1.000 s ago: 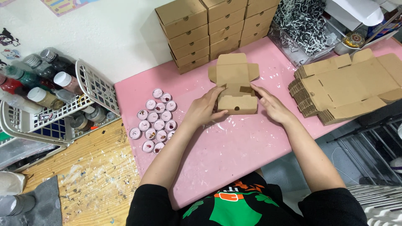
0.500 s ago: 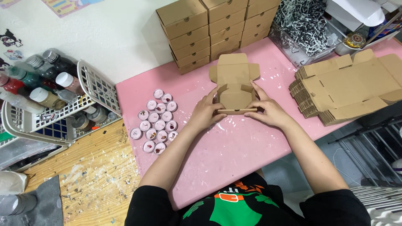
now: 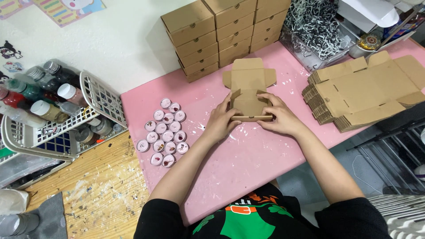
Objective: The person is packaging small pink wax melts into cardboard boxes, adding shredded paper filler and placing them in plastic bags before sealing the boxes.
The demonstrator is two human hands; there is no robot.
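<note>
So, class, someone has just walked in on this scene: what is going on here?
A person is folding a flat cardboard box blank on a pink table. The left hand and right hand press the near wall up from either side, while the lid flap lies open at the far end. A cluster of small round pink pots sits to the left, a stack of flat blanks to the right, and finished boxes are piled behind.
</note>
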